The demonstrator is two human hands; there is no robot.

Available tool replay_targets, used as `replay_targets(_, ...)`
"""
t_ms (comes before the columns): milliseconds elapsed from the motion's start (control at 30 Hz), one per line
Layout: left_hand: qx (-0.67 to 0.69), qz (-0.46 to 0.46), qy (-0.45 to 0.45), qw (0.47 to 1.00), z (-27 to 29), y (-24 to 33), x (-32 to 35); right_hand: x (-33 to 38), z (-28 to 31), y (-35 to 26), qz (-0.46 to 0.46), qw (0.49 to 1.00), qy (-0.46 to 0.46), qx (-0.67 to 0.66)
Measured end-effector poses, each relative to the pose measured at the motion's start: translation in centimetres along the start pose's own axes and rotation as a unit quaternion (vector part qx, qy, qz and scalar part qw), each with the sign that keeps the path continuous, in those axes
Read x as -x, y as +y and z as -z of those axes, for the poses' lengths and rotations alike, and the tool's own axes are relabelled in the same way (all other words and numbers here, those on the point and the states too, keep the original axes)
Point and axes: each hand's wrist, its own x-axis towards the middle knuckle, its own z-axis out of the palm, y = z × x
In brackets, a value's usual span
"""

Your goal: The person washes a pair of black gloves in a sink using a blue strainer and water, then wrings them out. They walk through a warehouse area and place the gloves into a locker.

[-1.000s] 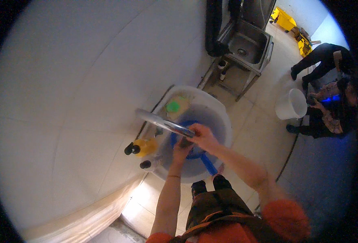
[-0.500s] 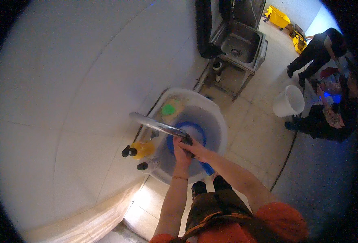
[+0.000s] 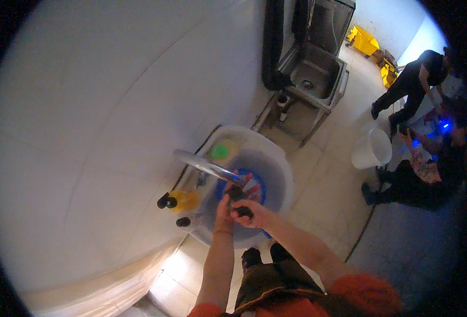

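Both of my hands are over a white washbasin [image 3: 285, 187], below the curved chrome faucet [image 3: 207, 166]. My left hand [image 3: 224, 211] has its fingers spread out past the faucet's end, over a round blue vessel [image 3: 264, 196] in the basin. Close beside it, my right hand [image 3: 255, 215] is closed around a small dark object [image 3: 244, 212], whose kind I cannot make out. More dark material shows between the hands, near the faucet's tip. A yellow pump bottle [image 3: 187, 201] and a pale bottle with a black cap [image 3: 183, 222] stand on the basin's left ledge.
A green piece [image 3: 220, 151] lies on the basin's far ledge. Beyond is a steel sink [image 3: 310, 74] on legs. To the right stand a white bucket [image 3: 372, 149] and two people [image 3: 410, 79] in dark clothes. Yellow mop buckets [image 3: 363, 41] are at the back; a wall [image 3: 101, 132] borders the left.
My hands have shifted slightly down and left. The left hand's fingers now show spread, and the dark object in my right hand has come nearer me. The people at the right have moved.
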Motion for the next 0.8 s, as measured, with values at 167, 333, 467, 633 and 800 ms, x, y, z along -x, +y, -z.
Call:
replay_targets(167, -0.127, 0.041, 0.085, 0.987, 4.3, 1.4, -0.2, 1.6, -1.0, 0.0, -0.012, 0.998, -0.048, -0.038)
replay_targets(333, -0.269, 0.089, 0.162, 0.945, 3.3, 1.7, -1.6, 1.3, 0.2, -1.3, -0.046, 0.993, 0.018, 0.103)
replay_targets(467, -0.355, 0.1, 0.2, 0.908, 4.5, 1.5, -2.5, 0.5, 0.9, -1.4, -0.002, 0.966, 0.067, 0.25)
replay_targets(633, -0.421, 0.06, 0.293, 0.857, 5.1, 0.8, -2.7, 0.5, -1.3, -0.8, 0.053, 0.892, 0.203, 0.399)
replay_targets(800, -0.517, -0.003, 0.349, 0.781, 7.8, -0.1, -2.1, 1.0, -2.4, 0.7, 0.265, 0.741, 0.214, 0.579)
